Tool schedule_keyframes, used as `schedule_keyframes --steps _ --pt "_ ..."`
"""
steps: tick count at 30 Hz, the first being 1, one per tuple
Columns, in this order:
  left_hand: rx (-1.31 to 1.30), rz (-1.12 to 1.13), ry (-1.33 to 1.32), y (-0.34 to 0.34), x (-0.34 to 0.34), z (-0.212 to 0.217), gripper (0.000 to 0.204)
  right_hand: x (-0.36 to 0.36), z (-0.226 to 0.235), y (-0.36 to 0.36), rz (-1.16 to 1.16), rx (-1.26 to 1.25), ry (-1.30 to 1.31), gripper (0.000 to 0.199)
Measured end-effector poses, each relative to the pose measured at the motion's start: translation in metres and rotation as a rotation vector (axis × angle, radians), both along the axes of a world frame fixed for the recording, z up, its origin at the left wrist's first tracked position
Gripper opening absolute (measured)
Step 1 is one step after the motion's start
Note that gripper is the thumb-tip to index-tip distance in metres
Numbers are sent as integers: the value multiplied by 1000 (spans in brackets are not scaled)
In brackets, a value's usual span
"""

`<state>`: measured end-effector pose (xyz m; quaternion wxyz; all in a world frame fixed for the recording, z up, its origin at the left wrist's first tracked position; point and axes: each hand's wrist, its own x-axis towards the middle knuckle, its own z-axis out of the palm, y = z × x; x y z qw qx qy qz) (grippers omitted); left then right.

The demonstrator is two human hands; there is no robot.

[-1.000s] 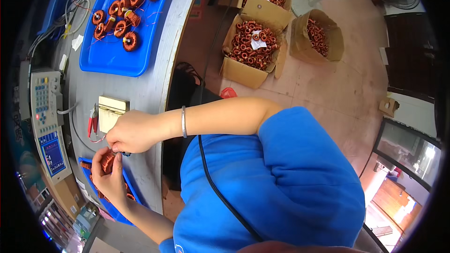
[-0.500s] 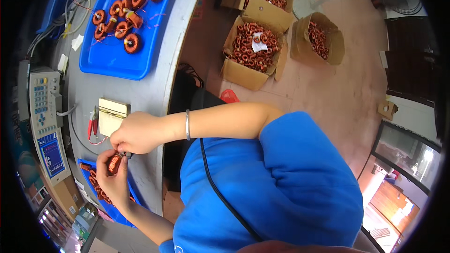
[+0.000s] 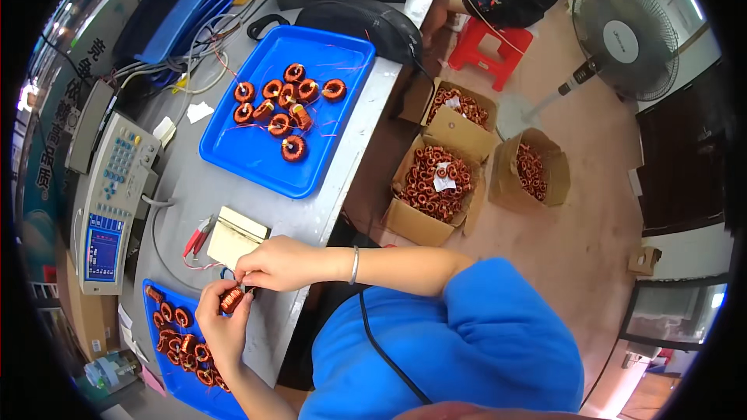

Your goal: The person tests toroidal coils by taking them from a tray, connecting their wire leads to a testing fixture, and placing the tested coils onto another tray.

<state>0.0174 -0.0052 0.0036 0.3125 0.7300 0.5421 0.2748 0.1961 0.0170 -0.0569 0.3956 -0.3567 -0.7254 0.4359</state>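
Observation:
My left hand (image 3: 222,327) is closed around a copper-wound ring coil (image 3: 231,299), held upright between thumb and fingers. My right hand (image 3: 276,264), with a silver bracelet on its wrist, pinches at the coil's upper end. What its fingertips grip is too small to make out. A small dark piece shows beside them. Beyond the right hand lies a cream-coloured block fixture (image 3: 233,237), with red-sleeved clips (image 3: 199,239) on wires beside it. Below the left hand a blue tray (image 3: 162,365) holds several copper coils (image 3: 184,346).
Another blue tray (image 3: 222,157) with several coils lies up the bench. A bench meter (image 3: 117,202) with a lit screen stands at left. Coil-filled cartons (image 3: 420,222) are on the floor, near a red stool (image 3: 498,62) with a seated person and a standing fan (image 3: 622,39).
The view has swung, so the bench and hands sit lower and further right, and the seated person and fan come into sight. Both hands stay together at the coil.

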Motion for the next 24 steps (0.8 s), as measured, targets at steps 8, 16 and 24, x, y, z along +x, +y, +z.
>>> schedule_keyframes --steps 8,16,24 --pt "44 -14 -28 3 -7 -5 27 -2 -3 7 36 40 -39 12" --pt "162 41 -43 20 5 -9 20 10 0 28 -213 245 -56 15" --pt "204 89 18 56 15 -31 22 30 8 53 -309 441 -199 16"
